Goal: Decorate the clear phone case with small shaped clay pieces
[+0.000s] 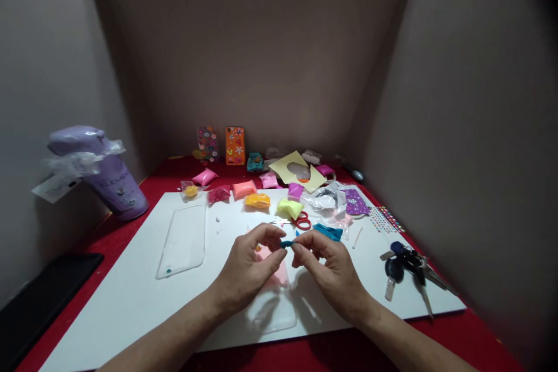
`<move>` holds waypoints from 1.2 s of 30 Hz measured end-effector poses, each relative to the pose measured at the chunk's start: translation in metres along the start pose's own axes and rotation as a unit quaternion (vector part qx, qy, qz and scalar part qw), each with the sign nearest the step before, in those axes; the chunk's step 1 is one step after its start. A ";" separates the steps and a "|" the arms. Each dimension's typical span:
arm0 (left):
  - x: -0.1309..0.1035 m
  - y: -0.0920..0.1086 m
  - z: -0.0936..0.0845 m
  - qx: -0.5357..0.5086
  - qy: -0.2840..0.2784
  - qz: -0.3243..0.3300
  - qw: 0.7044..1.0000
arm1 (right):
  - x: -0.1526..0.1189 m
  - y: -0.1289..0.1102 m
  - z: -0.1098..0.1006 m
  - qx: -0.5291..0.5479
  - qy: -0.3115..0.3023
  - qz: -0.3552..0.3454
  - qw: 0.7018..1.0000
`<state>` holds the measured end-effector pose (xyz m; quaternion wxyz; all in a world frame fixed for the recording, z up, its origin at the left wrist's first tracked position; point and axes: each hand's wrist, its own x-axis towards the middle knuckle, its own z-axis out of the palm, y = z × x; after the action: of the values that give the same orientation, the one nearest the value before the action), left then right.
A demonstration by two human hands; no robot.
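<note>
My left hand (pixel 250 270) and right hand (pixel 329 273) pinch a small piece of teal clay (pixel 286 244) between their fingertips, both grips closed on it. Beneath is a clear phone case (pixel 274 311) partly covered in pink. Beyond lie red-handled scissors (pixel 301 221) and bright clay packets (pixel 257 201); farthest, an orange decorated phone case (pixel 235 146) stands against the wall (pixel 244 52).

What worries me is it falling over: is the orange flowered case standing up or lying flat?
Standing up: the orange case rests on a short edge, its flowered face toward the camera.
</note>
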<state>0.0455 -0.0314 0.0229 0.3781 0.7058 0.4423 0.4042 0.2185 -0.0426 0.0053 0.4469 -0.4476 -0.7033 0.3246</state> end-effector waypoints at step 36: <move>0.025 -0.033 -0.035 0.304 -0.057 -0.159 0.938 | 0.002 0.007 -0.002 0.031 0.034 0.034 0.998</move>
<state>0.0103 0.0087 0.0125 0.2292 0.7297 0.6279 0.1439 0.2228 -0.0378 0.0004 0.4732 -0.4679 -0.6616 0.3456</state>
